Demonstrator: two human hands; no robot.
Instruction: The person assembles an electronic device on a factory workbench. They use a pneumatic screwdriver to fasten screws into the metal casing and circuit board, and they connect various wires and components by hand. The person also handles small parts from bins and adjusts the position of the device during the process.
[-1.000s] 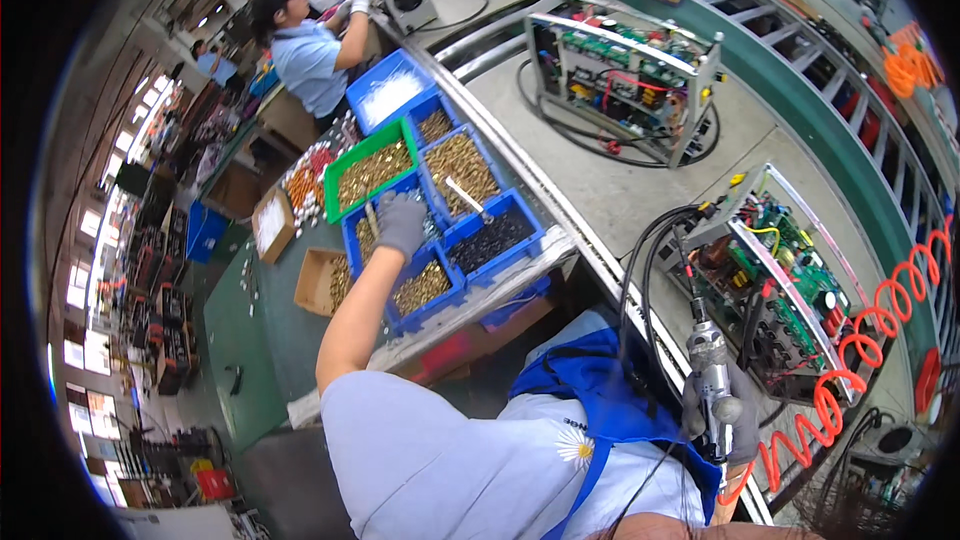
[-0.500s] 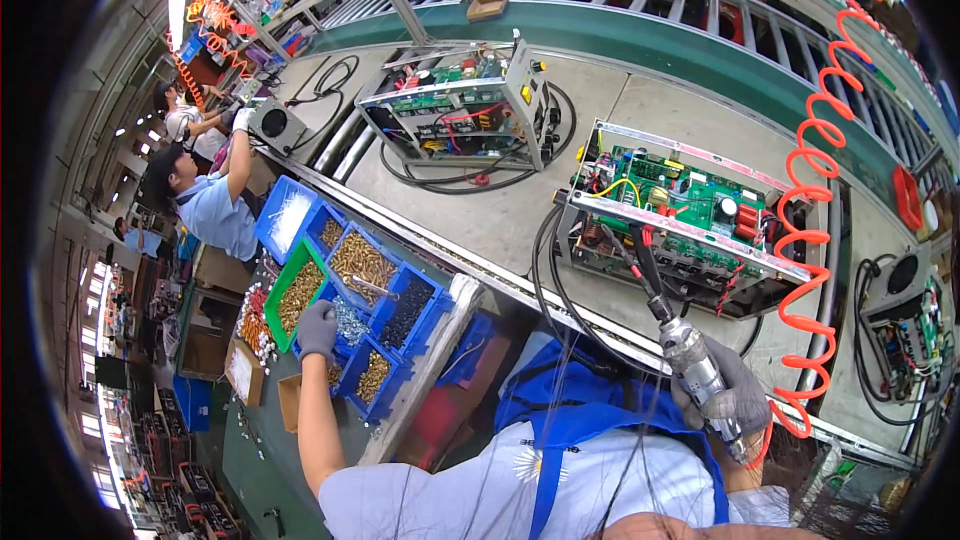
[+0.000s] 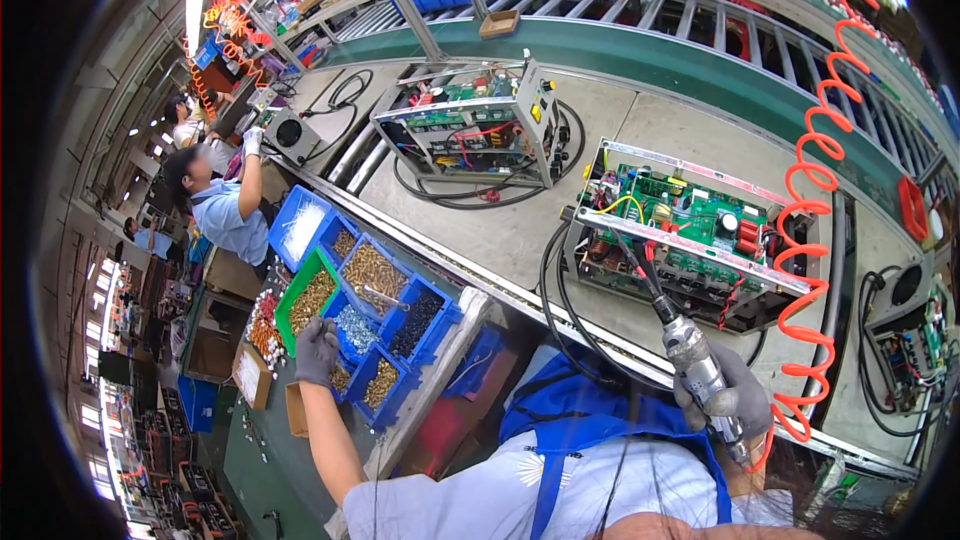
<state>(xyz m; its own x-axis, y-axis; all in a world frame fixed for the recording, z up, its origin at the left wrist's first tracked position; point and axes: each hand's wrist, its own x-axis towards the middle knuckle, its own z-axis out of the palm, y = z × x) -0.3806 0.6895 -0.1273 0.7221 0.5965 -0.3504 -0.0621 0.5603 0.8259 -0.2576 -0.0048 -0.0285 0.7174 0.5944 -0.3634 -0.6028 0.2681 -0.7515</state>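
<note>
My right hand (image 3: 735, 392), in a grey glove, is wrapped round a silver air screwdriver (image 3: 692, 355). Its dark shaft points up and left toward the front side of an open metal chassis (image 3: 690, 225) with green circuit boards; whether the tip touches anything is hard to see. My left hand (image 3: 317, 352), also gloved in grey, is over the near edge of the parts bins with its fingers drawn together; what they may hold is hidden. Beside it are a green bin (image 3: 290, 312) of brass-coloured fasteners and a blue bin (image 3: 352, 332) of silvery screws.
More blue bins (image 3: 448, 322) hold brass and black fasteners. A second open chassis (image 3: 468, 125) with coiled black cable stands farther back. An orange coiled hose (image 3: 815, 205) hangs at the right. A roller conveyor (image 3: 640, 5) runs behind. Co-workers (image 3: 225, 202) are at the left.
My left hand has drawn back slightly toward me from over the bins. The whole view has shifted a little. My right hand still holds the screwdriver in nearly the same place.
</note>
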